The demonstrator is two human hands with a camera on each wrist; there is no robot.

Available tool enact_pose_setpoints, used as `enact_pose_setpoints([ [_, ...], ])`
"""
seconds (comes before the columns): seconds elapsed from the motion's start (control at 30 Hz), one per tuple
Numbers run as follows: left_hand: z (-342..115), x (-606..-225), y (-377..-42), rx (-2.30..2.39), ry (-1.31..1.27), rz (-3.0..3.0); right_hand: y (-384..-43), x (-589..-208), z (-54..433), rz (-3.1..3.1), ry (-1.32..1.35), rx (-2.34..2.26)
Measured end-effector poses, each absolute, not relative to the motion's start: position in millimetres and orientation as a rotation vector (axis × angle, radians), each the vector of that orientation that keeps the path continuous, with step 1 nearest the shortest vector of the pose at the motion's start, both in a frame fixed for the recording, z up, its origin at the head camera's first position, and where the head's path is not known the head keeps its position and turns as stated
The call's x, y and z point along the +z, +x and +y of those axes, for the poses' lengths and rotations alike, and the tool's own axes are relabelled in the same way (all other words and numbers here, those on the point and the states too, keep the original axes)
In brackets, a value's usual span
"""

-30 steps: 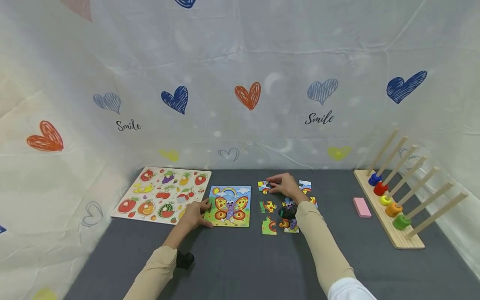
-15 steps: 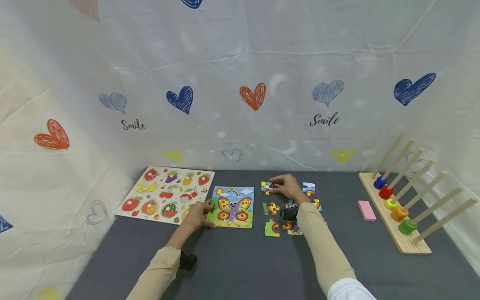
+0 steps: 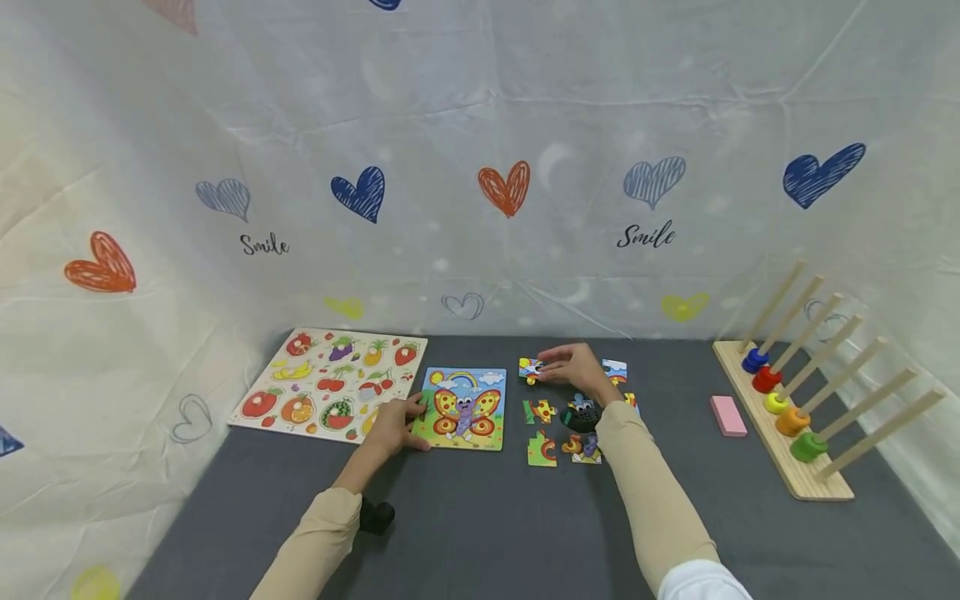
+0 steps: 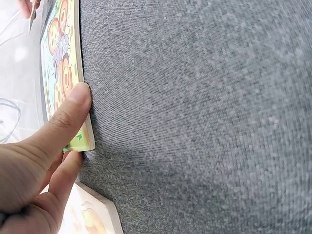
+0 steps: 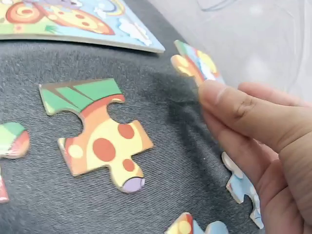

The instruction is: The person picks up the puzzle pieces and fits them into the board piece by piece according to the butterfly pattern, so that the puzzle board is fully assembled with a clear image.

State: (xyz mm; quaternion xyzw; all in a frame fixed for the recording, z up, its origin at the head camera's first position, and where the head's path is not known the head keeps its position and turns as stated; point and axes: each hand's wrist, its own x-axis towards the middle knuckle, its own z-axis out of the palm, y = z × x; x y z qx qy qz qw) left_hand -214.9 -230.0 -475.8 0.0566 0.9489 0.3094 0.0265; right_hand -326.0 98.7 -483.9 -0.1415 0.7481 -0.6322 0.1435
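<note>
My left hand [image 3: 393, 427] holds the left edge of a square butterfly puzzle board [image 3: 486, 382]. In the left wrist view the thumb lies along the board's near edge and the fingers touch its corner. To the right, my right hand [image 3: 579, 368] pinches a jigsaw piece [image 5: 200, 61] with sun and sky colours between thumb and fingers. The right wrist view shows this piece tilted and raised off the cloth. Below it lies a green, orange and yellow jigsaw piece [image 5: 102, 148]. Several other loose pieces surround it, including a green one [image 3: 536, 452]; the right wrist partly covers some.
A fruit puzzle board [image 3: 318, 429] lies left of the left hand. On the right stand a wooden peg rack [image 3: 817, 487] with coloured rings and a pink block [image 3: 728, 416]. A patterned white curtain [image 3: 420, 108] rises behind the dark grey tabletop [image 3: 465, 525].
The head view has shifted slightly. Both hands keep nearly the same places, the left on the butterfly puzzle board, the right with the jigsaw piece.
</note>
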Motion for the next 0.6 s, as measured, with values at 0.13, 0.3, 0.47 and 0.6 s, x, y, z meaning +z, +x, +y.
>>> enact_pose_setpoints([
  [0.13, -230.4, -474.2, -215.4, 0.927, 0.178, 2.937, -320.4, -482.7, 97.9, 2.092, -0.472, -1.853],
  [0.3, -230.7, -472.9, -215.4, 0.919, 0.156, 2.937, -317.3, -480.5, 88.6, 2.097, -0.475, -1.795],
  [0.47, -230.0, -472.5, -215.2, 0.935, 0.166, 2.918, -316.2, -483.3, 73.3, 2.108, -0.482, -1.784],
  [0.6, -228.2, -472.4, -215.7, 0.914, 0.168, 2.926, -316.2, -486.2, 57.7, 2.071, -0.511, -1.824],
])
